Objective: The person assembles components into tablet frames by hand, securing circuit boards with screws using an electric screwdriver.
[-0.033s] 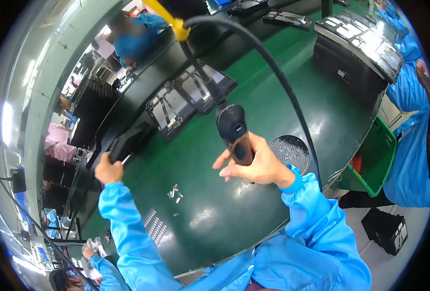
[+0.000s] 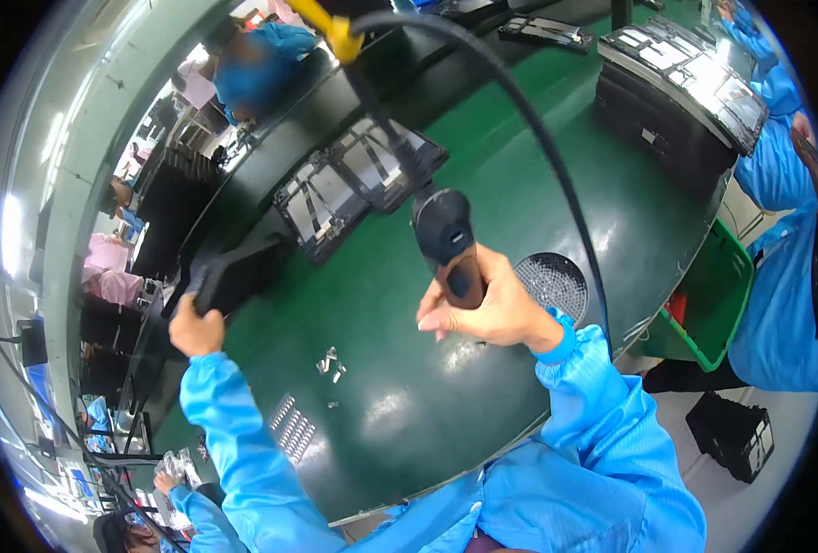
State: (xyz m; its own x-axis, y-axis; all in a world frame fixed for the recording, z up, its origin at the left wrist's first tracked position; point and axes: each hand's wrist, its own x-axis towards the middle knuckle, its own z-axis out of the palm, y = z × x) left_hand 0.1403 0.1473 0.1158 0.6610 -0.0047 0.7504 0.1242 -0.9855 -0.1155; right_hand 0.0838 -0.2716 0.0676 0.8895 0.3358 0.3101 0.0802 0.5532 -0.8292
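Observation:
My right hand (image 2: 497, 304) is wrapped round the grip of a black handheld tool (image 2: 444, 226) with a rounded head. A dark shaft or cord runs up from it towards a yellow fitting (image 2: 343, 41); its working tip does not show. At the left, my left hand (image 2: 195, 330) is closed on the near end of a dark, flat tray-like part (image 2: 243, 270), which is blurred. Beyond the hands lie dark frames with pale panels (image 2: 335, 189). Small metal pieces (image 2: 331, 361) and a group of small shiny parts in rows (image 2: 293, 429) rest nearer me.
A round dish of small pieces (image 2: 554, 286) sits beside my right wrist on the green table (image 2: 409, 452). A thick black hose (image 2: 547, 138) arches over it. Stacked black trays (image 2: 658, 129) stand far right, near a green bin (image 2: 718, 313). Other people in blue work nearby.
My left hand has shifted slightly left and down, with the dark flat part. The handheld tool has moved slightly; my right hand keeps its grip.

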